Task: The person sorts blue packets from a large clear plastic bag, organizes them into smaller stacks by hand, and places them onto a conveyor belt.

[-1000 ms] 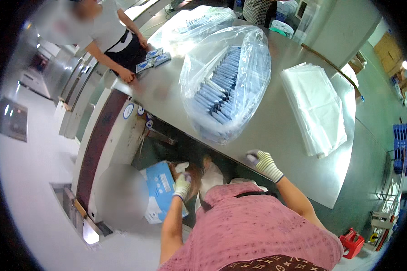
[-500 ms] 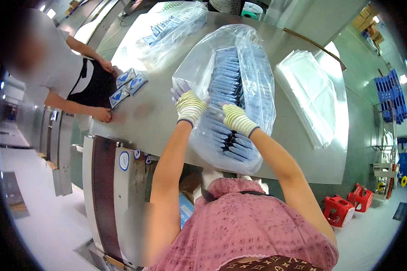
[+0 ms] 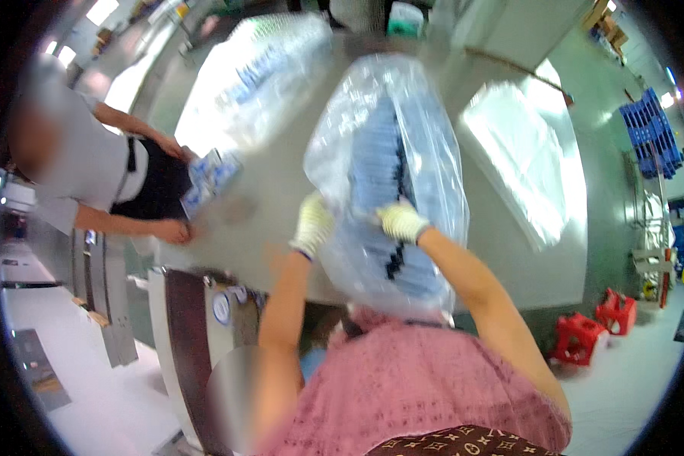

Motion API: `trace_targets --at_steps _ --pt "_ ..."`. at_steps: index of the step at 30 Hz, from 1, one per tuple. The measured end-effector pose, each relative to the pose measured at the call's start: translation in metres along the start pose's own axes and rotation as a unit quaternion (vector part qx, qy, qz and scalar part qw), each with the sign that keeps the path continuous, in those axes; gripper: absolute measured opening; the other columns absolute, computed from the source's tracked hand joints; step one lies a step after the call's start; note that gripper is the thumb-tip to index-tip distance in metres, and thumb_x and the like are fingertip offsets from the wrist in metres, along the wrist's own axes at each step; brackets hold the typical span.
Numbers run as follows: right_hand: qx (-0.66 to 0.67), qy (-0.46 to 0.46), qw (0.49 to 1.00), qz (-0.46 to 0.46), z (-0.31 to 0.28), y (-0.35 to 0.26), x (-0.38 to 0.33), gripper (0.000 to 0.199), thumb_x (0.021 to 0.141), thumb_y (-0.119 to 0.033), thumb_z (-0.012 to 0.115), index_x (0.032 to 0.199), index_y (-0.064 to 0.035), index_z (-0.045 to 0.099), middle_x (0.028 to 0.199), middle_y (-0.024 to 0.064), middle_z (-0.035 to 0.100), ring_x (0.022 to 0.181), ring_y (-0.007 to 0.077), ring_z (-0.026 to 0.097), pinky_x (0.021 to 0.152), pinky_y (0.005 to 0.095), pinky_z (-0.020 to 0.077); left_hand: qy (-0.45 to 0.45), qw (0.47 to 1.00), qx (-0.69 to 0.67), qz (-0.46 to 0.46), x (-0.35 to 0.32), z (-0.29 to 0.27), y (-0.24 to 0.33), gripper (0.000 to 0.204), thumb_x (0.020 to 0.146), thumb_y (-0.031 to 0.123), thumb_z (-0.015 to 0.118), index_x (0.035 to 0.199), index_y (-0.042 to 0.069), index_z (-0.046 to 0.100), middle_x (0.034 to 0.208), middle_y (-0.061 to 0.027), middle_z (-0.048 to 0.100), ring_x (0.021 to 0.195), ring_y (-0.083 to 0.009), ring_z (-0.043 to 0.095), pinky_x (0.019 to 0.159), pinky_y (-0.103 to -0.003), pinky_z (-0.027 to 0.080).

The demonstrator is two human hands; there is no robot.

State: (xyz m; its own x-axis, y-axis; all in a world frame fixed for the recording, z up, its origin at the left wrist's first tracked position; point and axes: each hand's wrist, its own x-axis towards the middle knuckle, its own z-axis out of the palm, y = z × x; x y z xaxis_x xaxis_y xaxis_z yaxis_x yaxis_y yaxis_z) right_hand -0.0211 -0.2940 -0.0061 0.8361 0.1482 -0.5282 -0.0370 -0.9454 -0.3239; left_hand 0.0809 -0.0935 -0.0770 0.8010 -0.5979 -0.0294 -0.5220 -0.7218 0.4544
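We've got both gloved hands up off the box below & onto the big clear bag (image 3: 391, 190) of blue packs, which sits mid-bench (image 3: 281, 190) at 12 o'clock from us. Left hand (image 3: 312, 223) presses its 9 o'clock side, right hand (image 3: 401, 221) fingers clench the plastic. Looks like we're gripping to haul it nearer; co-worker (image 3: 91, 175) sorts at 9.

Both gloved hands, left hand (image 3: 312, 224) and right hand (image 3: 401, 221), grip a clear plastic bag (image 3: 391, 159) of blue packets near the grey table's (image 3: 281, 190) front edge.
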Motion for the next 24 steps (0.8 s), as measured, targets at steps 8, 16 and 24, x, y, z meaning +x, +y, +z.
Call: trace_targets --at_steps 8,16,24 --pt "-0.049 -0.019 0.999 -0.004 -0.012 0.009 0.01 0.044 0.091 -0.041 0.042 0.115 -0.0074 0.057 0.107 0.0185 0.063 0.103 0.0334 0.058 0.09 0.0452 0.0409 -0.033 0.994 -0.062 -0.079 0.006 -0.067 0.048 0.027 0.081 0.023 0.057 0.094 0.0 0.061 0.094 -0.0241 0.063 0.088 -0.0392 0.06 0.077 -0.044 0.048" --pt "-0.003 0.104 0.991 -0.089 0.017 0.004 0.076 0.027 0.081 -0.019 0.052 0.1 -0.002 0.063 0.097 0.0244 0.062 0.091 0.0408 0.059 0.081 0.0425 0.0465 0.097 0.969 -0.218 -0.07 -0.035 -0.053 0.056 0.039 0.076 0.027 0.065 0.103 0.0 0.057 0.098 -0.025 0.061 0.094 -0.0413 0.058 0.082 -0.043 0.047" --pt "0.029 0.129 0.98 -0.146 0.045 0.007 0.087 0.031 0.081 -0.019 0.052 0.104 0.0006 0.059 0.092 0.029 0.06 0.09 0.0454 0.056 0.079 0.0477 0.0451 0.163 0.803 -0.56 -0.123 -0.112 0.057 -0.037 0.044 0.095 0.029 0.044 0.128 0.0 0.045 0.128 -0.016 0.05 0.113 -0.026 0.05 0.096 -0.034 0.039"
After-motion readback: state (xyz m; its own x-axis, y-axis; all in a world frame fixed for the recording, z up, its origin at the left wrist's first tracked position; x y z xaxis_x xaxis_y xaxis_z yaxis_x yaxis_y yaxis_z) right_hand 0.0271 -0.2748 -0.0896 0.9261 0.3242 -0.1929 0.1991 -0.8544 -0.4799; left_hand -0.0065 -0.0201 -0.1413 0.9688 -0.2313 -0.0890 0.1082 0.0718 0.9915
